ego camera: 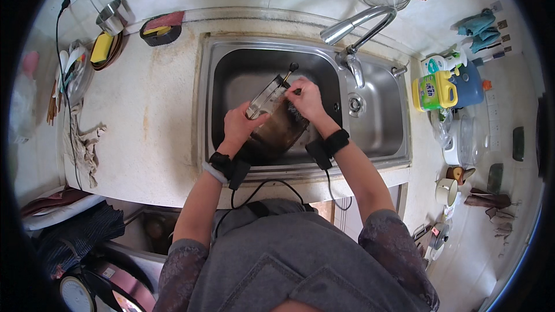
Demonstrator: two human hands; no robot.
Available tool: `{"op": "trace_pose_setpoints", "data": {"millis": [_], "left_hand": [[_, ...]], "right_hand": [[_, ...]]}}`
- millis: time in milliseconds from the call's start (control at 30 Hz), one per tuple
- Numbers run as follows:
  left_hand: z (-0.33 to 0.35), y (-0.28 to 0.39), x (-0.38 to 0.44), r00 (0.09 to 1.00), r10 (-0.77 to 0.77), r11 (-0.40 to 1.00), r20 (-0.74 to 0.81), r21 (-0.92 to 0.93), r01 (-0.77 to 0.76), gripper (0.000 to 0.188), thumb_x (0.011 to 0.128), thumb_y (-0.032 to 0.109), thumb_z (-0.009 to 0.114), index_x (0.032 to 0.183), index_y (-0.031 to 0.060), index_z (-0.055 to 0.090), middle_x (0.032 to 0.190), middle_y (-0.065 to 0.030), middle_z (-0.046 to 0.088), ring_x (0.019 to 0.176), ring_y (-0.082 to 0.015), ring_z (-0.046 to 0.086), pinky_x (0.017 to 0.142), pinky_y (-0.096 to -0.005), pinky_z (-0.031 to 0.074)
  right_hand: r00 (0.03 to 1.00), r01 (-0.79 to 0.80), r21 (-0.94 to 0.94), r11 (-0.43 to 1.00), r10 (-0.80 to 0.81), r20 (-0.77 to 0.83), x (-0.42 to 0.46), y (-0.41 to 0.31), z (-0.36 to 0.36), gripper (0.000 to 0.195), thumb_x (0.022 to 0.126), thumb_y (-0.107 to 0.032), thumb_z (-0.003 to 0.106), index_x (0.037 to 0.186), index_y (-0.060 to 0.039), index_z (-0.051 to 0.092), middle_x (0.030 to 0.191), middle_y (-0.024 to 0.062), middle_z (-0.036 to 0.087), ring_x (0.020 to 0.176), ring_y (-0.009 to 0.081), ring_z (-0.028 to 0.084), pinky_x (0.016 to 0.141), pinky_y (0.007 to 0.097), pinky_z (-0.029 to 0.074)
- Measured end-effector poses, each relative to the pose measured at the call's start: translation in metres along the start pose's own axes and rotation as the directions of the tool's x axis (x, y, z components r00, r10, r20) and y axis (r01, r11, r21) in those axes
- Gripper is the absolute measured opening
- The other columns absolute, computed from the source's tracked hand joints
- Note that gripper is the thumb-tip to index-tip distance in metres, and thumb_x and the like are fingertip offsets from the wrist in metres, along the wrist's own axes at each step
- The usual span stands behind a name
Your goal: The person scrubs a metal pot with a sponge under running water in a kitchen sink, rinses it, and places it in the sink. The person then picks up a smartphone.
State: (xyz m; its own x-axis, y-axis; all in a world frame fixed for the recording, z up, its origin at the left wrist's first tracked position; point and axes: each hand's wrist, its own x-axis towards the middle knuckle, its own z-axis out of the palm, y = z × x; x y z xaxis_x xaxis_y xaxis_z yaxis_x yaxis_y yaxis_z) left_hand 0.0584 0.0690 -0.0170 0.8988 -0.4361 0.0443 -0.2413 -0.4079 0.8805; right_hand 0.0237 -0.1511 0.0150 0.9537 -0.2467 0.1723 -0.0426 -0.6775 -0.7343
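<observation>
My left hand (243, 123) grips the near end of a clear, narrow container (265, 100) with a dark rim, tilted over the left sink basin (243, 69). At its far end, my right hand (307, 97) has its fingers bent together around something small and dark; what it is cannot be made out. A thin rod with a black knob (293, 67) sticks up beside those fingers. Below the right hand is a dark, mesh-like mass (296, 112), possibly a scrubber. A brownish, rounded vessel (284, 136) lies in the basin under both hands, partly hidden.
A chrome faucet (351, 58) arches over the divider, beside the right basin (381, 125). Yellow detergent bottle (433, 91) and blue jug (468, 84) stand at right. A black sponge holder (160, 34) and a crumpled cloth (86, 147) sit on the left counter. Wrist cables hang near the counter edge.
</observation>
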Motion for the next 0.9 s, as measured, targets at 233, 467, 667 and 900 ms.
{"op": "trace_pose_setpoints", "data": {"millis": [233,467,667,900], "left_hand": [[-0.003,0.000,-0.002,1.000,0.014,0.999,0.000,0.029,-0.014,0.040,0.074,0.036,0.084,0.096,0.0044,0.071,0.072,-0.0140,0.067,0.062,-0.0273,0.064,0.060,-0.0350,0.050],[0.001,-0.004,-0.001,1.000,0.003,1.000,0.001,-0.017,-0.003,0.040,0.074,0.035,0.084,0.097,0.0042,0.071,0.073,-0.0135,0.067,0.062,-0.0261,0.064,0.061,-0.0343,0.050],[0.000,0.007,-0.004,0.999,-0.018,0.999,0.035,-0.031,0.019,0.039,0.075,0.034,0.085,0.096,0.0039,0.071,0.072,-0.0134,0.067,0.061,-0.0250,0.063,0.061,-0.0345,0.050],[-0.006,0.011,0.000,0.992,-0.099,0.992,0.084,-0.066,0.104,0.041,0.074,0.035,0.085,0.095,0.0039,0.070,0.070,-0.0137,0.065,0.059,-0.0270,0.060,0.060,-0.0350,0.049]], "right_hand": [[0.975,0.211,0.048,0.976,-0.214,0.060,-0.025,-0.036,0.013,0.008,0.075,-0.007,0.070,0.070,-0.0055,0.065,0.080,0.0150,0.062,0.081,0.0355,0.064,0.076,0.0406,0.052],[0.954,0.300,0.038,0.953,-0.299,-0.030,-0.028,-0.035,0.025,0.004,0.077,-0.004,0.071,0.074,-0.0057,0.068,0.079,0.0122,0.063,0.078,0.0298,0.062,0.074,0.0374,0.050],[0.993,0.052,-0.109,0.993,-0.063,-0.099,-0.004,0.019,0.009,0.003,0.078,-0.006,0.070,0.075,-0.0055,0.068,0.077,0.0121,0.060,0.081,0.0328,0.061,0.074,0.0381,0.050],[0.974,0.218,-0.060,0.974,-0.221,-0.050,-0.016,-0.020,0.015,0.008,0.080,-0.009,0.068,0.077,-0.0053,0.062,0.084,0.0127,0.058,0.084,0.0353,0.058,0.073,0.0431,0.047]]}}
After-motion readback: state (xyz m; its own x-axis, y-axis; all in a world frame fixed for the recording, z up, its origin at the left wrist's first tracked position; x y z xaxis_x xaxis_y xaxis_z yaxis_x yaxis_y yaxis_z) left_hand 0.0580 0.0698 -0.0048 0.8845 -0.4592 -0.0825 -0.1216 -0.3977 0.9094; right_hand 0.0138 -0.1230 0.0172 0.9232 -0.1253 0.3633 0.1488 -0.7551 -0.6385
